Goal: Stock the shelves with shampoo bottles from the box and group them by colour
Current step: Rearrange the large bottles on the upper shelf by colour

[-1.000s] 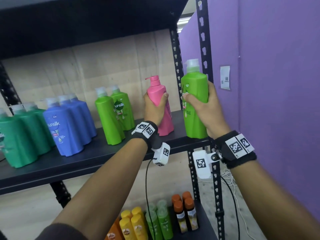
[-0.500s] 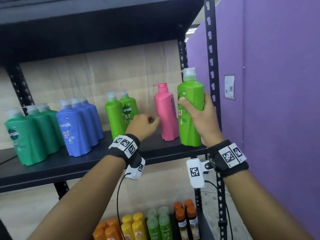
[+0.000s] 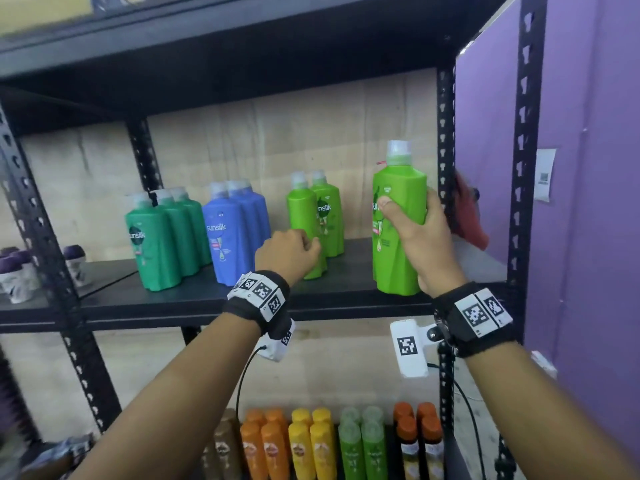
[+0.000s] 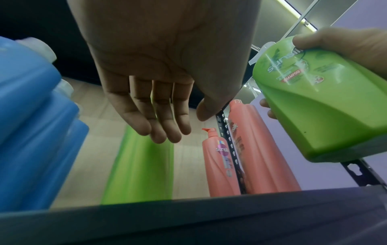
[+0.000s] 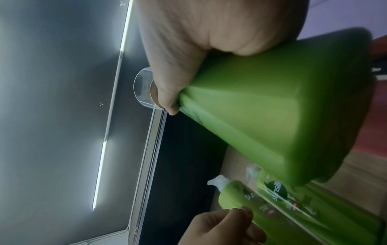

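Observation:
My right hand [image 3: 420, 244] grips a light green shampoo bottle [image 3: 394, 265] upright, its base at the front right edge of the black shelf [image 3: 194, 299]; whether it rests there is unclear. The right wrist view shows the same bottle [image 5: 272, 107] in that hand [image 5: 188, 49]. My left hand [image 3: 289, 252] holds nothing, fingers loosely curled [image 4: 163, 116], just in front of two light green bottles [image 3: 329, 216]. A pink pump bottle [image 4: 218, 165] stands at the back right, hidden in the head view behind the held bottle [image 4: 326, 107].
Blue bottles [image 3: 230, 233] and dark green bottles [image 3: 156, 244] stand in groups further left. A black upright post [image 3: 446, 150] and a purple wall [image 3: 588, 202] close the right side. Small orange, yellow and green bottles [image 3: 311, 445] fill the lower shelf.
My left hand has let go of the pink bottle and moved left to the light green pair. The right hand keeps its bottle, which now covers the pink one in the head view.

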Tool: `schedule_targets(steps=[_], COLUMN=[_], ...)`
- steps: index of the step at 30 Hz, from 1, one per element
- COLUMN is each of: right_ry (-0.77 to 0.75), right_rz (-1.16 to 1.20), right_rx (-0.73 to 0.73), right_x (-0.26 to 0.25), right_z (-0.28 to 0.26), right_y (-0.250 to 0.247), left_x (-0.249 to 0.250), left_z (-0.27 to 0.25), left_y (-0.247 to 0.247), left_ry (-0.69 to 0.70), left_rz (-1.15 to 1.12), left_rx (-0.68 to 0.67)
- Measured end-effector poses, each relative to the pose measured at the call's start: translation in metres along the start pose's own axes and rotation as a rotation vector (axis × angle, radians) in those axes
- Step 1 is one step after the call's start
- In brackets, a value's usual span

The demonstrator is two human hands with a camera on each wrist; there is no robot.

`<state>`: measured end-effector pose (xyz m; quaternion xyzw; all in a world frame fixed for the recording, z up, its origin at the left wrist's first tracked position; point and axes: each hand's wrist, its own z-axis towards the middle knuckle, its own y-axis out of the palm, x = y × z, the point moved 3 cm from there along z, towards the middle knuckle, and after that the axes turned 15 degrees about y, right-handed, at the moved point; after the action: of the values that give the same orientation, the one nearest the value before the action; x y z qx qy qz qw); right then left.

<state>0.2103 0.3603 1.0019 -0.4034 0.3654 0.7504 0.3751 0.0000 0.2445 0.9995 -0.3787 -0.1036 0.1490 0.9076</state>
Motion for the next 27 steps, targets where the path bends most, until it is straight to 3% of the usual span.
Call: schedule_targets(steps=[6, 11, 18, 22, 27], right_ry=[0.004, -0.022, -0.018, -0.076, -0.012], right_rz=[-0.028, -0.059, -0.121, -0.279, -0.272], right_rx=[-0.056, -0.105, -0.047, 0.052, 0.001], right_x=[0.016, 0.035, 0.060, 0.063, 0.073], right_z=[0.004, 0.008, 0.029, 0.030, 0.036], right_y=[0.027, 0.049, 0.061, 0.069, 0.077], left_x=[-0.031, -0.039, -0.057, -0.059, -0.063], left_z=[-0.008, -0.003, 0.007, 0.006, 0.005], left_y=[0.010, 0.030, 0.058, 0.072, 0.075], left_ry=[-0.080, -0.065, -0.080, -0.068, -0.106], left_rz=[-0.127, -0.338, -0.678, -0.703, -0.696], left_rx=[0.036, 0.049, 0.010, -0.024, -0.029])
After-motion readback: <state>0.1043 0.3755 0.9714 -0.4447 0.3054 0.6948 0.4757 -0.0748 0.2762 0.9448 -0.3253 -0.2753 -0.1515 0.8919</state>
